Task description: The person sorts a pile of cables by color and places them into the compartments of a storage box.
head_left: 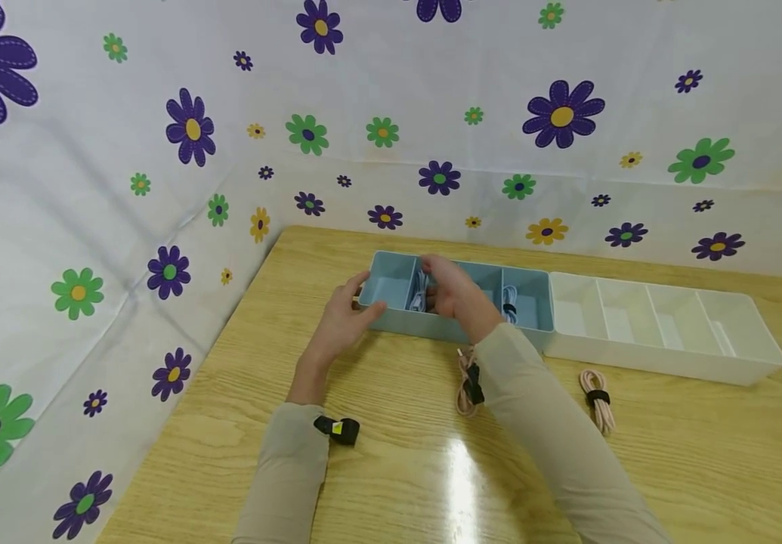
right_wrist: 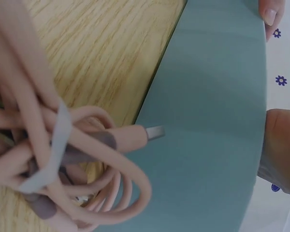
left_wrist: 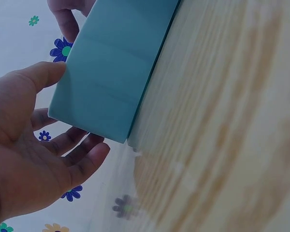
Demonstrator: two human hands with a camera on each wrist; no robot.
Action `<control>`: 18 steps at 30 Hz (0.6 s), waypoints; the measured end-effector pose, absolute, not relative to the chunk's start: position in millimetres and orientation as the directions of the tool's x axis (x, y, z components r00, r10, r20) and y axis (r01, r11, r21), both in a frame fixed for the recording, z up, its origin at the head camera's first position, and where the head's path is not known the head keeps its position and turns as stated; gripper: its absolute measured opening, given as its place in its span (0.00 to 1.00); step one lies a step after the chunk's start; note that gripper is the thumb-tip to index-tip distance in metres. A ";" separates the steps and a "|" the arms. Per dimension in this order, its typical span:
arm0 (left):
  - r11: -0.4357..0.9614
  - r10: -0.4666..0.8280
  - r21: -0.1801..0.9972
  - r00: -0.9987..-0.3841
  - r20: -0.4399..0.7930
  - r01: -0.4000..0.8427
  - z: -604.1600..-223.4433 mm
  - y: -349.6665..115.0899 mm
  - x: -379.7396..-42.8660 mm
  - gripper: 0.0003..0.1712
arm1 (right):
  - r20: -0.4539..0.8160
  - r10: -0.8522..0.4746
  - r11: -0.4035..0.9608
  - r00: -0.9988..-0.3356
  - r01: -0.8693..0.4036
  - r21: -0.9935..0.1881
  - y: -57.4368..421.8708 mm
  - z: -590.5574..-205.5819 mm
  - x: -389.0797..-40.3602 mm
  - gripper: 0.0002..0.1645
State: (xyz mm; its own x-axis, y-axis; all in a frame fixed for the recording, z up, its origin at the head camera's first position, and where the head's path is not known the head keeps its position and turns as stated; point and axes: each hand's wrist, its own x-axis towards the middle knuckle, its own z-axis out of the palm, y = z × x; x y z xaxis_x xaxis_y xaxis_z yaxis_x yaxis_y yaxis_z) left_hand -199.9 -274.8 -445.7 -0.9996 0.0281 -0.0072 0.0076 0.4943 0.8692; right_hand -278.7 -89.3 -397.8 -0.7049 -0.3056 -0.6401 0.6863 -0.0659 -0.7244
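Observation:
A long light-blue divided box (head_left: pixel 404 323) lies across the table. My left hand (head_left: pixel 344 317) is at its left end, the thumb touching the front rim; in the left wrist view the loosely bent fingers (left_wrist: pixel 89 162) are around the end corner. My right hand (head_left: pixel 455 291) reaches into the second compartment from the left, beside a coiled light-blue cable (head_left: pixel 419 293). Its fingertips are mostly hidden, so whether they grip the cable does not show. Another blue cable (head_left: pixel 510 304) with a black strap sits in the rightmost compartment.
A white divided box (head_left: pixel 663 349) adjoins the blue box on the right. A pink cable bundle (head_left: pixel 465 385), partly behind my right sleeve, lies in front of the blue box. Another pink cable (head_left: pixel 598 402) with a black strap lies before the white box. Flowered cloth (head_left: pixel 391 162) hangs behind.

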 end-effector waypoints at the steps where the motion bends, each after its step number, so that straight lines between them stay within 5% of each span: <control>1: 0.494 0.026 0.869 -1.000 -0.006 0.008 -445.9 -275.1 -199.7 0.39 | -0.633 -0.306 -0.058 -0.711 0.678 -0.733 -89.0 -397.4 -278.2 0.37; 18: 0.501 0.019 0.866 -1.000 -0.014 -0.003 -445.7 -273.9 -198.6 0.38 | -0.587 -0.266 -0.045 -0.764 0.618 -0.785 -83.7 -390.9 -272.9 0.36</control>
